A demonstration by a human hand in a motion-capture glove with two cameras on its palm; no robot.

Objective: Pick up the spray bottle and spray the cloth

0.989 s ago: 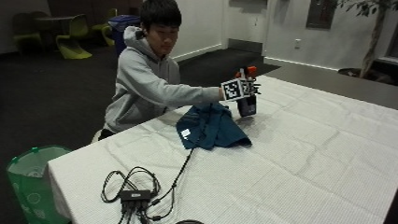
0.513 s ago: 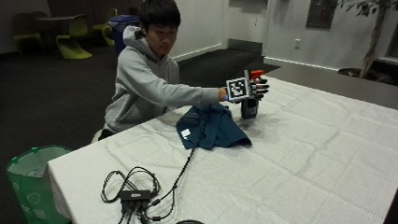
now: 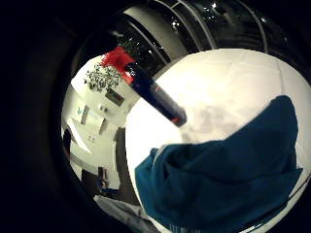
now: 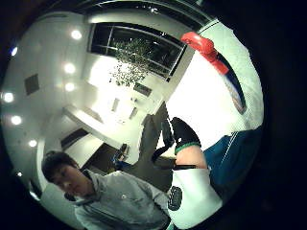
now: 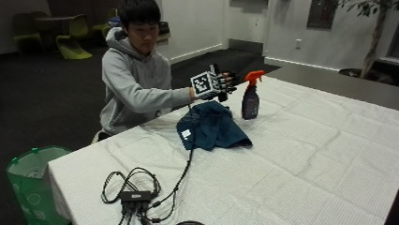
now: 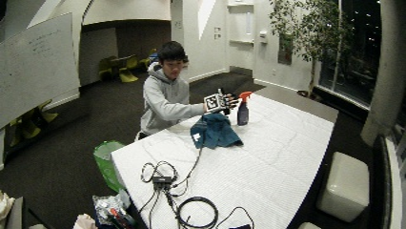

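My right hand [image 5: 219, 85] is raised at centre frame in the outside view, just left of the bottle [image 5: 250, 101] and apart from it. My fingers [image 5: 229, 79] are released, spread and holding nothing. The bottle stands upright on the tabletop [image 5: 324, 154], right of centre, its red trigger head turned toward my hand; I judge the hand is placed level with that head to close on the neck, so the pick-up is not yet made. The cloth [image 5: 210, 125] lies heaped at centre frame, just left of and below the bottle, near enough, in my judgement, to be sprayed with little carrying.

The little finger side palm view shows the bottle [image 3: 148, 87] crossing the upper middle of the frame, with bare tabletop showing between its base and the cloth [image 3: 218, 179] that fills the lower right. No finger lies on the bottle there. The thumb side palm view adds a gloved fingertip [image 4: 182, 132] at centre, clear of the bottle [image 4: 216, 62] at upper right. Only the wide outside view shows the tabletop's full extent.
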